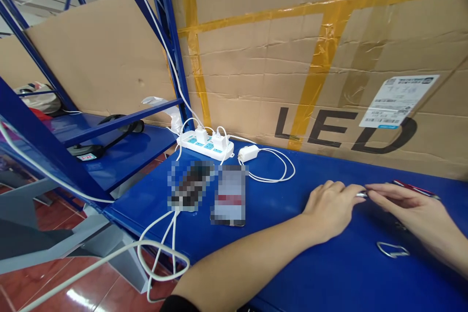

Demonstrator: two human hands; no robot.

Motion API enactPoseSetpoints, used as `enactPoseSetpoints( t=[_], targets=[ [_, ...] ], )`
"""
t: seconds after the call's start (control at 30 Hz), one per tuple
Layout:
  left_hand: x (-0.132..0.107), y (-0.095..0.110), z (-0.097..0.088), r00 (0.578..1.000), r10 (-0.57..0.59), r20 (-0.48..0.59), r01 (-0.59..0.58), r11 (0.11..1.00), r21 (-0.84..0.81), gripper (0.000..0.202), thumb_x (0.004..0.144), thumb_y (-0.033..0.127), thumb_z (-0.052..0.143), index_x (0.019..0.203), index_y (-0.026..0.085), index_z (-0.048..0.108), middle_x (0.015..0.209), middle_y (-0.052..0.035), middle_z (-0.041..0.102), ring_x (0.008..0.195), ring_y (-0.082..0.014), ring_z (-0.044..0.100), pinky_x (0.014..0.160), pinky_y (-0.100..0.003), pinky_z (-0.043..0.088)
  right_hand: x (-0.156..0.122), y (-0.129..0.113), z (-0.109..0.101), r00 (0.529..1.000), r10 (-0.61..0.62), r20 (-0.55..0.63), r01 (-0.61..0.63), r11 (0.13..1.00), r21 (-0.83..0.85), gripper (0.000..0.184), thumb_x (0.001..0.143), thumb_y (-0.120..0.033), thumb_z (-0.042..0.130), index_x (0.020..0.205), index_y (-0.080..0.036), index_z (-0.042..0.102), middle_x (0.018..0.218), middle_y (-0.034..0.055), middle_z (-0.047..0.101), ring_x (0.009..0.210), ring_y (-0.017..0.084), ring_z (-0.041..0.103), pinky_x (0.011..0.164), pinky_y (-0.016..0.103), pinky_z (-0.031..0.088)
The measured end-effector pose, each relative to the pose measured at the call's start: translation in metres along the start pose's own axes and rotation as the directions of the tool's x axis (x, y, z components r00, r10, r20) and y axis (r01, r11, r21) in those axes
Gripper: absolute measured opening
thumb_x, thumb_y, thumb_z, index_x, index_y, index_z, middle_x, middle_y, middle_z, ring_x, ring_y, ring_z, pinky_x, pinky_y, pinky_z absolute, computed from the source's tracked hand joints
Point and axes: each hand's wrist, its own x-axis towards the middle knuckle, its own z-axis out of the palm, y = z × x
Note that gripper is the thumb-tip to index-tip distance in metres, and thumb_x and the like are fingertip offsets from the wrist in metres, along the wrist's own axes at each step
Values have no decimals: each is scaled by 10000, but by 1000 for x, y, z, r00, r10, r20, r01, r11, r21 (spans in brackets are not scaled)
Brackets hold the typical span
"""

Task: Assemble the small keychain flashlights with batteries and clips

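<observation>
My left hand (331, 207) rests on the blue shelf top (314, 273) with its fingers curled around the silver end of a small tool (361, 194). My right hand (409, 204) meets it from the right, fingertips pinched on the same tool, whose red handle (415, 188) sticks out behind the fingers. A small metal clip ring (393, 249) lies on the blue surface just in front of my right hand.
Two phones (228, 195) lie at the left of the shelf top, cabled to a white power strip (205, 146) with several chargers. A loose white charger (248, 153) lies beside it. A taped cardboard box (310, 58) marked LED stands behind. Blue racking (109, 151) extends left.
</observation>
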Motion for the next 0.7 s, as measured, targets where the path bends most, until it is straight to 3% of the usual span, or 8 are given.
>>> enactPoseSetpoints(
  t=[0.13, 0.5, 0.6, 0.7],
  targets=[
    [0, -1, 0, 1000, 5, 8, -5, 1000, 18, 281, 949, 271, 349, 1101, 161, 558, 935, -68, 634, 888, -208, 567, 805, -318, 487, 0, 0, 2, 1000, 2, -24, -3, 999, -40, 330, 356, -429, 755, 600, -216, 691, 709, 66, 708, 688, 229, 646, 665, 321, 548],
    [0, 0, 0, 996, -84, 30, 85, 996, -23, 246, 946, 249, 361, 1043, 157, 568, 962, -75, 625, 933, -213, 556, 834, -343, 480, 2, 8, 2, 1000, -25, 19, 28, 985, -170, 332, 480, -480, 709, 657, -201, 689, 773, 57, 700, 769, 229, 631, 776, 332, 494],
    [0, 0, -1, 992, -118, 34, 120, 992, -41, 227, 942, 239, 371, 1030, 165, 567, 969, -70, 625, 941, -212, 553, 851, -350, 472, 0, 4, 3, 999, -38, 36, 44, 985, -166, 343, 490, -489, 714, 653, -187, 695, 756, 63, 700, 741, 222, 624, 726, 324, 495],
    [1, 1, -2, 989, -139, 50, 143, 988, -66, 211, 938, 233, 375, 1030, 176, 557, 987, -64, 622, 957, -212, 548, 863, -362, 464, -3, -4, 4, 998, -41, 46, 48, 989, -142, 381, 479, -501, 719, 660, -165, 708, 722, 71, 696, 610, 173, 581, 572, 285, 482]
  ],
)
